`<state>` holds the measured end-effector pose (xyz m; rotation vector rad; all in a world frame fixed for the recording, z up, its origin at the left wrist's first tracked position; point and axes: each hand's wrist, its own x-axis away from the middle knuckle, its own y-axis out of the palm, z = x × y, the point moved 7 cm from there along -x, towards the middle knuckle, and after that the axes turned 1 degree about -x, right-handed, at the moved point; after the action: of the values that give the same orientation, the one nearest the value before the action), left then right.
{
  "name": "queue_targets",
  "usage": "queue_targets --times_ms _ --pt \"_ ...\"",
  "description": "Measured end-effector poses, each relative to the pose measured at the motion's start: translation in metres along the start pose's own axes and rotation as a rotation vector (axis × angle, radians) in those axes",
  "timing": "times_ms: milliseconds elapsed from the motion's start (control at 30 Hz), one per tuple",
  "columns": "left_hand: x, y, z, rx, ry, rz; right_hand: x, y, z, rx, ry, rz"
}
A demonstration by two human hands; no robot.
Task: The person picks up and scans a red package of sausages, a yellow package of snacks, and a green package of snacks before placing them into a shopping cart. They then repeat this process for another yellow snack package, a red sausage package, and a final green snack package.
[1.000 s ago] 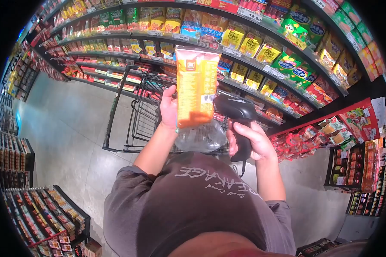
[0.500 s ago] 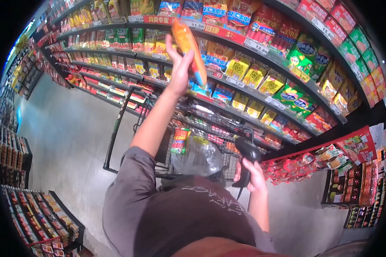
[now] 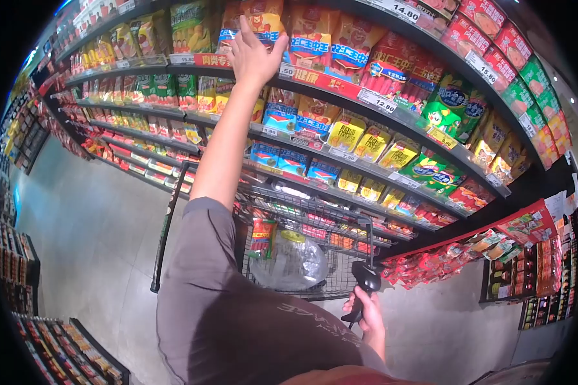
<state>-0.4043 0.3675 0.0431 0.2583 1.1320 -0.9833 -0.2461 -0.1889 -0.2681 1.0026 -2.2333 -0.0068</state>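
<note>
Orange packet (image 3: pixel 263 16): top centre of the frame, on the upper shelf (image 3: pixel 340 86); a second ago it was held low beside the scanner.
Left hand (image 3: pixel 253 54): raised to the upper shelf, grip opened flat against the orange packet; half a second ago it was closed around it. Judgement: the packet is back on the shelf.
Right hand (image 3: pixel 368 314): lower centre, grip closed around the black scanner (image 3: pixel 364 285), now lowered and pointing down.
Cart (image 3: pixel 302 224): centre, below the shelves, holding a clear bag (image 3: pixel 292 263).
</note>
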Motion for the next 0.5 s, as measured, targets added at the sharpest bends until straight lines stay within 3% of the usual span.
queue_targets --times_ms 300,400,500 --pt "-0.019 0.005 0.012 -0.022 0.410 0.172 -0.009 0.023 0.003 0.041 -0.001 -0.034" --pt "-0.020 0.006 0.009 -0.028 0.507 0.125 -0.012 0.018 0.011 0.048 0.017 0.001" --pt "-0.021 0.021 0.000 -0.106 0.441 0.056 -0.012 0.018 0.012 0.062 -0.018 0.007"
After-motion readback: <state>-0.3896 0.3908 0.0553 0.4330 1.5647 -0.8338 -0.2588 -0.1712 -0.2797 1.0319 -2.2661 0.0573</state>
